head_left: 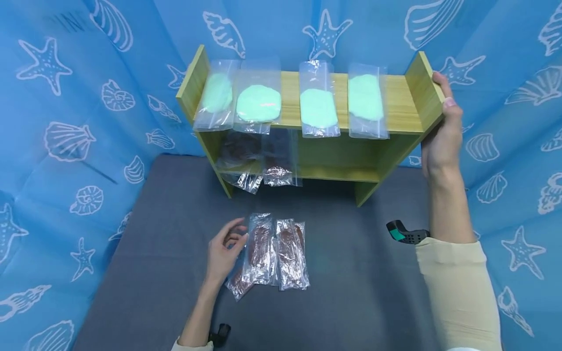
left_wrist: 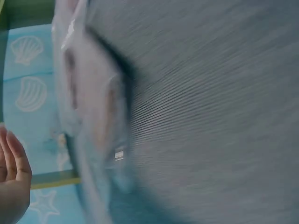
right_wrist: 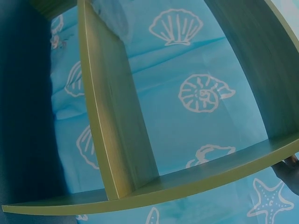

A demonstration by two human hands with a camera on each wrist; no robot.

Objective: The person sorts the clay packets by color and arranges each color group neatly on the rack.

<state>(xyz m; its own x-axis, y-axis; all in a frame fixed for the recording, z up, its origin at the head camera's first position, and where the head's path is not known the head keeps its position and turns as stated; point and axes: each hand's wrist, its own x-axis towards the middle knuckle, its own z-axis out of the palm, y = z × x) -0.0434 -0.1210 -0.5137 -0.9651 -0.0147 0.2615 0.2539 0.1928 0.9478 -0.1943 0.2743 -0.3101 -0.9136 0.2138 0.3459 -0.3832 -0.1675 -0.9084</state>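
My right hand (head_left: 443, 131) grips the right side panel of a wooden shelf (head_left: 395, 105); its fingers (right_wrist: 287, 172) show at the edge of the right wrist view. Beside a pile of clear zip bags with reddish-brown contents (head_left: 261, 248) is my left hand (head_left: 226, 251), fingers loosely bent, thumb near the nearest bag's left edge. The left wrist view shows that hand (left_wrist: 14, 182) holding nothing, with blurred bags (left_wrist: 93, 88) beside it. Several bags of pale green stuff (head_left: 319, 108) lie on the upper board. Two brown-filled bags (head_left: 277, 168) sit at the lower board's left.
A grey cloth (head_left: 342, 302) covers the table. Blue curtains with white shell prints (head_left: 79, 170) hang behind and at both sides. Black wrist-worn devices (head_left: 408, 235) show at both wrists. In the right wrist view, the lower board (right_wrist: 110, 121) crosses the shelf.
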